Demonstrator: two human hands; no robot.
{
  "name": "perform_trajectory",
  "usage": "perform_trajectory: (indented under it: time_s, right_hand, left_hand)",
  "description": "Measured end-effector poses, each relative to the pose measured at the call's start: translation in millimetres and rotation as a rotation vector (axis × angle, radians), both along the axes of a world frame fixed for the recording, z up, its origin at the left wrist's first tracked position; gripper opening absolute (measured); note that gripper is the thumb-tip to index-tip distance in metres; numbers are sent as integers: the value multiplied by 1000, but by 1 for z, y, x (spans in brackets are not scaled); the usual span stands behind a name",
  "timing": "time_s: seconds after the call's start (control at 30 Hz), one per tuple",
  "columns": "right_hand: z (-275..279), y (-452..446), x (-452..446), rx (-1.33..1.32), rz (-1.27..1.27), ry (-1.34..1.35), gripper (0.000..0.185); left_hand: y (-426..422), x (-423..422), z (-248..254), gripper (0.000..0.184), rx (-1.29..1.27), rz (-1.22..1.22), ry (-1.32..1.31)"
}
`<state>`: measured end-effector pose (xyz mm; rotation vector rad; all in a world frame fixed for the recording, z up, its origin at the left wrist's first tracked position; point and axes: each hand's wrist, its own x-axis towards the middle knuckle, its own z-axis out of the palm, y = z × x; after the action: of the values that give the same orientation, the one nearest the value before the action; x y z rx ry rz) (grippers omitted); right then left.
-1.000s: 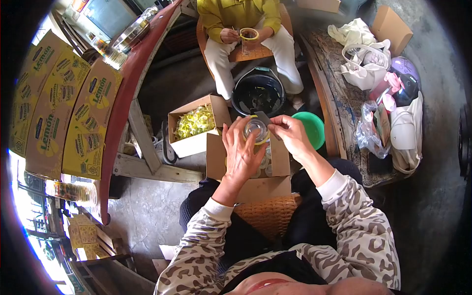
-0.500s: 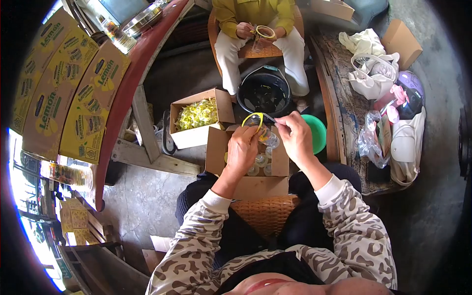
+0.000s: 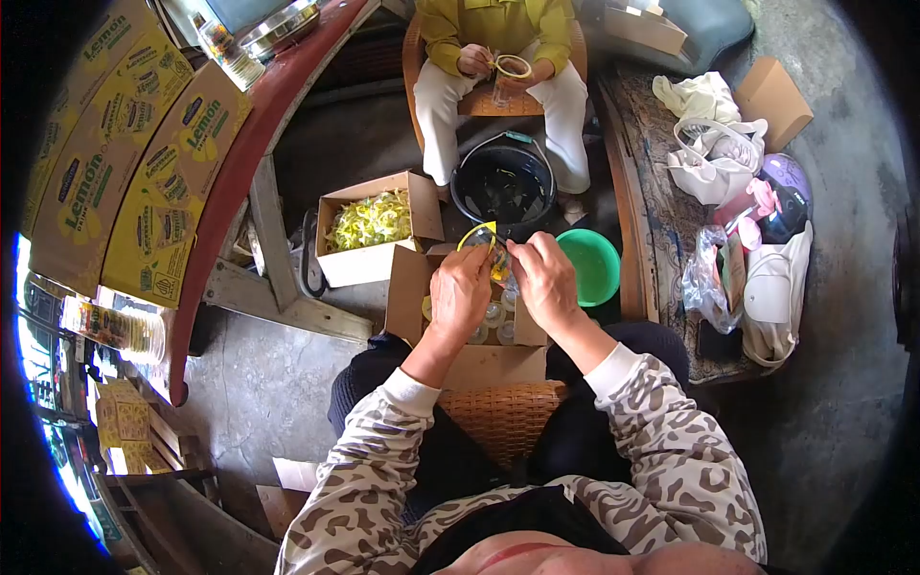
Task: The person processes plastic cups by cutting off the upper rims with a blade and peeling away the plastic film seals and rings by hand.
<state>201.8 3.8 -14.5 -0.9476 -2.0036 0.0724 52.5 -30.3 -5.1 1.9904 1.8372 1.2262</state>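
Observation:
My left hand (image 3: 460,289) is closed on a clear plastic cup (image 3: 500,264) with a yellow rim and yellow print, held tilted above an open cardboard box (image 3: 498,367). Against the cup's rim is my right hand (image 3: 546,285), its thumb and fingers pinched together around a thin dark piece that is mostly hidden; I cannot tell its kind. Several clear plastic cups (image 3: 494,314) stand in the box below my hands.
Opposite sits a person (image 3: 498,67) holding another yellow-rimmed cup (image 3: 511,69). Between us are a black bucket (image 3: 503,182) of dark water, a green basin (image 3: 589,264) and a box of yellow plastic strips (image 3: 379,222). Lemon drink cartons (image 3: 172,192) and bags (image 3: 714,163) flank us.
My hands have come closer together, and the right fingers now lie against the cup. The cup has turned, showing more of its yellow print. The whole view has shifted slightly.

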Motion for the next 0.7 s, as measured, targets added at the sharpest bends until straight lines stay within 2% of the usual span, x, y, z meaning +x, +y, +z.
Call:
perform_trajectory:
  time_s: [0.3, 0.57, 0.63, 0.7]
  right_hand:
    - [-11, 1, -7, -18, -63, -66, 20]
    - [-16, 5, -8, 1, -81, -169, 12]
    - [-22, 13, -7, -117, -134, -178, 13]
    - [-26, 18, -6, -364, -66, 108, 8]
  left_hand:
    - [2, 0, -9, 9, 36, 11, 88]
    - [-1, 2, -13, 9, -13, 19, 109]
    - [-4, 7, -18, 9, 52, -76, 141]
    - [-5, 6, -18, 12, 1, -88, 147]
